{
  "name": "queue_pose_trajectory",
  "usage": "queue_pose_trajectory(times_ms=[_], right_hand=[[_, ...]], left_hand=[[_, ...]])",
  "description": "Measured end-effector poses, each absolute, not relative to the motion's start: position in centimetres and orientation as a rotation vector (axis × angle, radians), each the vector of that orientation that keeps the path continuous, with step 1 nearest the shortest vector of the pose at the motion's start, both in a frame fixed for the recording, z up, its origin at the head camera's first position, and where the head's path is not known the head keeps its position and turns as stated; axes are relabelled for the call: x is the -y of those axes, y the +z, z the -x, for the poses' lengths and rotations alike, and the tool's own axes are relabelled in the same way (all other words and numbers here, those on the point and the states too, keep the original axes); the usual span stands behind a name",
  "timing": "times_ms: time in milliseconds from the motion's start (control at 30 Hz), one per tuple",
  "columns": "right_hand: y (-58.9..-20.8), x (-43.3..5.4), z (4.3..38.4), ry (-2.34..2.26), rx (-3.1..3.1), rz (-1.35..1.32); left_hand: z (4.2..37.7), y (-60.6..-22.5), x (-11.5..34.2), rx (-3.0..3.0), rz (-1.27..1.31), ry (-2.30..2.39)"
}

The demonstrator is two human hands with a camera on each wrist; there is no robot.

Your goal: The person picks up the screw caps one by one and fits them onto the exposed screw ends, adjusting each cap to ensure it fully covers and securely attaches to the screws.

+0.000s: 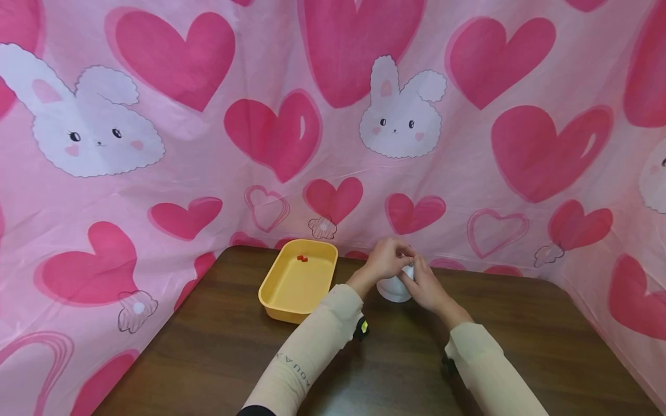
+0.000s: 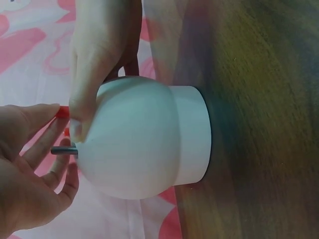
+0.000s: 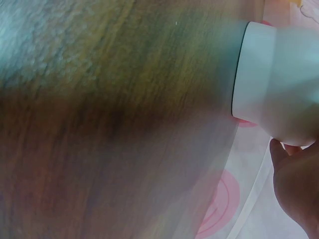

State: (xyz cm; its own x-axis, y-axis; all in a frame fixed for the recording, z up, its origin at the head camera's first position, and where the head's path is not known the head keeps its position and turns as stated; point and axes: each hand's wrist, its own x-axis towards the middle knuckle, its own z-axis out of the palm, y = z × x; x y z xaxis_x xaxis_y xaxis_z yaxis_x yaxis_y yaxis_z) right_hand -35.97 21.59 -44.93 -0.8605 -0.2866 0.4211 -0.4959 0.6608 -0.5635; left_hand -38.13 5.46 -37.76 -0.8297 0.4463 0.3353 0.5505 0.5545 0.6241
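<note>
A white rounded vessel with a narrower base [image 2: 134,139] stands on the table, a thin metal rod [image 2: 64,150] projecting from its top. My left hand [image 1: 386,258] is over that top, its fingers curled around the rod's area. In the left wrist view, the left hand [image 2: 25,164] has a fingertip against a small red piece [image 2: 63,112] at the top. Holding the vessel from the right side is my right hand [image 1: 426,286], with its thumb on the upper surface. The right wrist view shows the right hand [image 3: 299,184] touching the vessel's [image 3: 256,72] side.
A yellow rectangular tray [image 1: 267,303] is on the table to the left of the hands. Inside it, near the far end, lie small red pieces [image 1: 302,259]. The brown wooden table [image 1: 208,346] meets a pink heart-patterned cloth [image 1: 333,162] behind.
</note>
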Motion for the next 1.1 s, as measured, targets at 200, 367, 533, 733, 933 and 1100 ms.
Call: queue_pose_trajectory(times_ms=[200,367,533,733,933,1100], right_hand=[[-44.8,-21.6,36.0,1.003,2.593,-0.621],[-44.7,-21.5,36.1,1.001,2.602,-0.619],[-44.8,-21.6,36.2,0.993,2.599,-0.62],[-45.0,-21.6,36.1,0.992,2.548,-0.647],[-45.0,-21.5,36.1,1.026,2.594,-0.616],[-45.0,-21.5,36.2,1.05,2.606,-0.582]], left_hand=[[38.3,-37.9,-5.5,2.636,0.852,-1.118],[38.3,-37.9,-5.4,2.611,0.875,-1.109],[38.0,-37.7,-5.3,2.606,0.901,-1.122],[38.0,-37.6,-5.1,2.598,0.934,-1.164],[37.6,-37.0,-4.4,2.645,0.931,-1.19],[37.5,-36.4,-3.7,2.677,0.916,-1.16]])
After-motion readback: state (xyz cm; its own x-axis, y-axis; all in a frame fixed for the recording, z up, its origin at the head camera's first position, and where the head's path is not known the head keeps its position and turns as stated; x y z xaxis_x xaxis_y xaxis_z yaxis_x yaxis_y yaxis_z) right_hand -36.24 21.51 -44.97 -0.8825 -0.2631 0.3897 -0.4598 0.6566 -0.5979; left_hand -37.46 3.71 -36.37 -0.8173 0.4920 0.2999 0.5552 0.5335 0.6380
